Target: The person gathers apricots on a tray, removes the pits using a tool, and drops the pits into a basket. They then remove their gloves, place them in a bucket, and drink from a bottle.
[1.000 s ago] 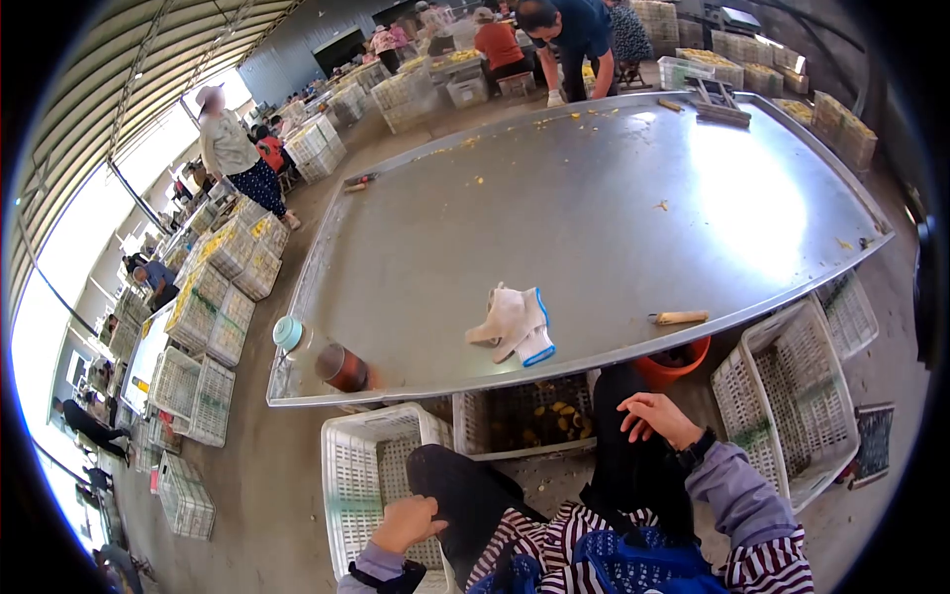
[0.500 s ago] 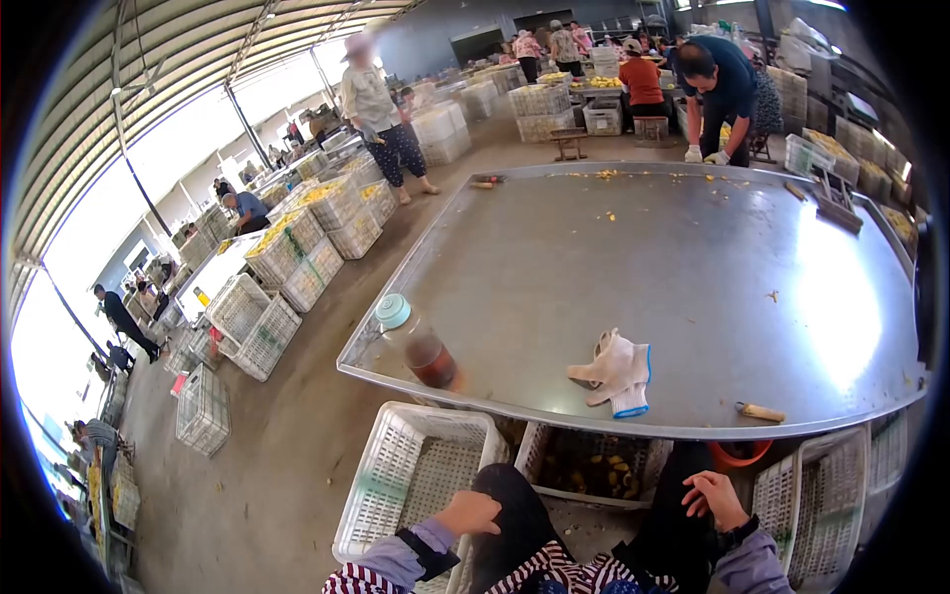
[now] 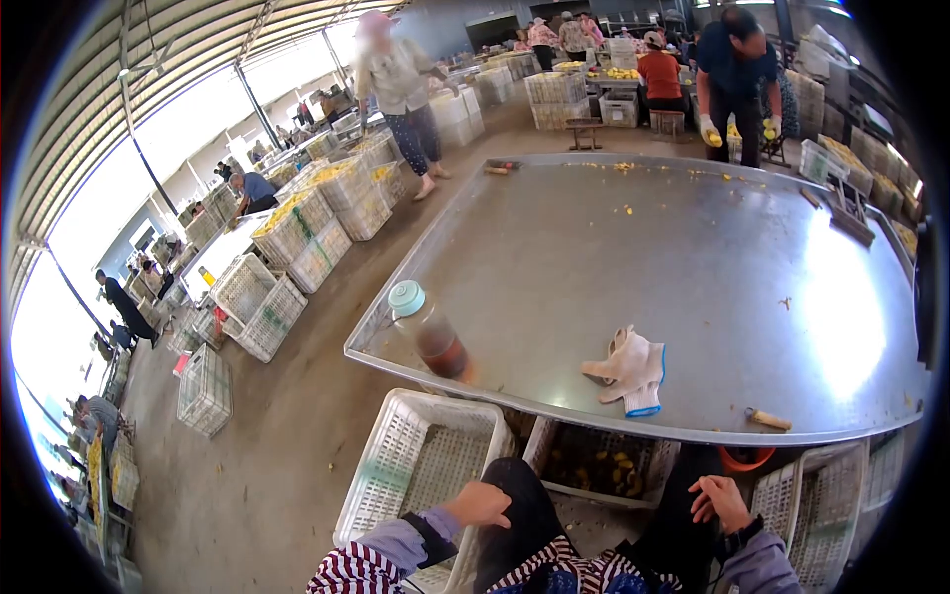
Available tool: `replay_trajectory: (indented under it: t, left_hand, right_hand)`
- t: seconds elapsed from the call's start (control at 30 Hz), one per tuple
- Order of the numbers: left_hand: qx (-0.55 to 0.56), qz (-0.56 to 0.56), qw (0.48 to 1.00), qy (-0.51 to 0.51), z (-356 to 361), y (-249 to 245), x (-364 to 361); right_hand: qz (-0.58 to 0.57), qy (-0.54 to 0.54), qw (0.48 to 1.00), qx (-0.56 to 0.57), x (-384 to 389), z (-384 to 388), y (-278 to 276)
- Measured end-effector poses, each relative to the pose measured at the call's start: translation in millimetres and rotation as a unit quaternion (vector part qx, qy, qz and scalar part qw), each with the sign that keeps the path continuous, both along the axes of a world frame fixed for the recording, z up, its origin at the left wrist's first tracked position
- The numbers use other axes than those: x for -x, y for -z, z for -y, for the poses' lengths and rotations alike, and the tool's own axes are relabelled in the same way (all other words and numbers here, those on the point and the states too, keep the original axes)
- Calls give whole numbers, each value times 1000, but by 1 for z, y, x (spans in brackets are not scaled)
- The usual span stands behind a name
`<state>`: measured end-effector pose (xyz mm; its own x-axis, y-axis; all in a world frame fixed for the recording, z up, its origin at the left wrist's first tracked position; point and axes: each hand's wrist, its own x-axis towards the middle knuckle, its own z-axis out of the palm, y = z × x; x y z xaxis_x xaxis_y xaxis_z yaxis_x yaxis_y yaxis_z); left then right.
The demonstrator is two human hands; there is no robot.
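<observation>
My left hand (image 3: 479, 505) rests on my left thigh, its fingers curled in and no object showing in it. Over my right thigh lies my right hand (image 3: 720, 501), empty, with fingers loosely bent and apart. In front of me is a metal-topped table (image 3: 594, 267). A pair of pale work gloves (image 3: 629, 370) with blue-edged cuffs lies near its front edge. To their left stands a clear bottle (image 3: 435, 337) with a light-blue lid and brown liquid. A wooden-handled tool (image 3: 768, 420) lies at the front right; its working end is too small to tell.
A white plastic crate (image 3: 396, 465) stands by my left leg. Under the table edge, another crate (image 3: 564, 483) holds dark and yellow pieces. More crates (image 3: 826, 495) stand at right. Across the table, a gloved person (image 3: 737, 79) holds yellow pieces. Another person (image 3: 401, 89) stands beside stacked crates (image 3: 302, 233).
The person across the table has straightened up, yellow pieces now in both gloved hands. The person at the left has shifted stance. My view has moved slightly; my hands stay on my legs.
</observation>
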<state>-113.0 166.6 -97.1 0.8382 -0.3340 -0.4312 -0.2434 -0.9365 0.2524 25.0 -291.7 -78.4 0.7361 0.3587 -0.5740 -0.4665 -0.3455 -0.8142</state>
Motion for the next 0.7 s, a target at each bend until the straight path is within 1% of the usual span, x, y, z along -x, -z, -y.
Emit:
replay_trajectory:
  t: [0.13, 0.2, 0.33, 0.43, 0.47, 0.53, 0.57, 0.63, 0.7]
  left_hand:
    - [17, -17, 1000, -3, -5, 4, 1]
    - [24, -16, 999, -15, -10, 9, 6]
    - [10, -53, 998, -21, -7, 3, 3]
    - [3, -95, 995, -28, -4, -1, -1]
    - [1, -93, 995, -35, -3, 0, -2]
    - [-5, -93, 995, -44, -1, 6, 0]
    - [8, -69, 997, -37, -3, 12, 2]
    - [14, -80, 996, -36, -6, 26, 6]
    - [5, -108, 994, -28, -4, 21, -8]
  right_hand:
    - [-4, -58, 998, 21, -1, -1, -8]
    - [-41, -67, 996, 31, -6, 1, -7]
    - [-125, -75, 988, 43, -23, 10, 6]
    - [-181, -102, 975, 72, -36, 11, 8]
    - [-211, -106, 968, 85, -39, 11, 9]
    - [-202, -136, 967, 77, -42, 10, 2]
    - [-200, -148, 966, 73, -42, 7, -2]
    - [-210, -151, 963, 76, -49, -3, -18]
    - [-218, -190, 954, 85, -67, -7, -25]
